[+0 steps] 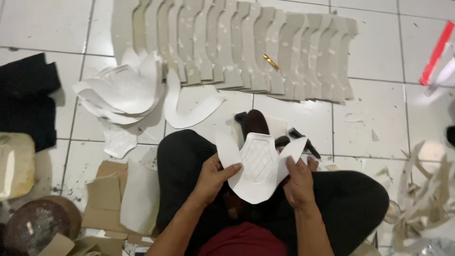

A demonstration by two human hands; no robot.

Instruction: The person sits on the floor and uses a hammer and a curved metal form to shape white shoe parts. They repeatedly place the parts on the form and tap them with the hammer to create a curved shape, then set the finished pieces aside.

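Note:
Both my hands hold one white cut piece with two wings and a quilted middle, above my lap in black trousers. My left hand pinches its left wing. My right hand grips its right wing from below. Just beyond the piece, by my knees, lie a dark brown shoe form and black-handled scissors.
A long overlapped row of beige cut pieces lies on the white tile floor ahead, a small yellow tool on it. A pile of white pieces sits left, cardboard scraps near left, beige offcuts right, black material far left.

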